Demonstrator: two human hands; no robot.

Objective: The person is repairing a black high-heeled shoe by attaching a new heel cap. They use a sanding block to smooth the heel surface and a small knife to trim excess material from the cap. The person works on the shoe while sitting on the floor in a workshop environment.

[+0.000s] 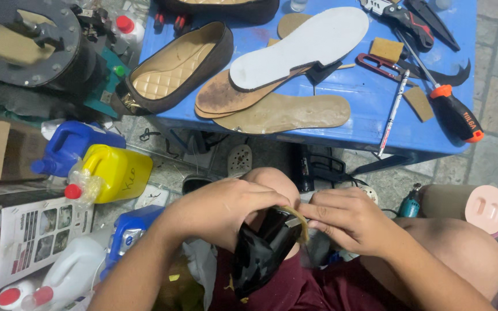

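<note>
While jugs (110, 170) stand capped, contents unseen, both hands (283, 216) grip apparently a black shoe (260, 253).

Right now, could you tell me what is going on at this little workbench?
A seated person holds a shiny black shoe in their lap. The left hand grips its top while the right hand pinches its edge. On the blue table ahead lie a brown flat shoe, a white insole, tan insoles and a screwdriver. Blue and yellow jugs stand on the floor.

Even, soft overhead light — sharp centre, edges slightly bowed, faint shadows.
</note>
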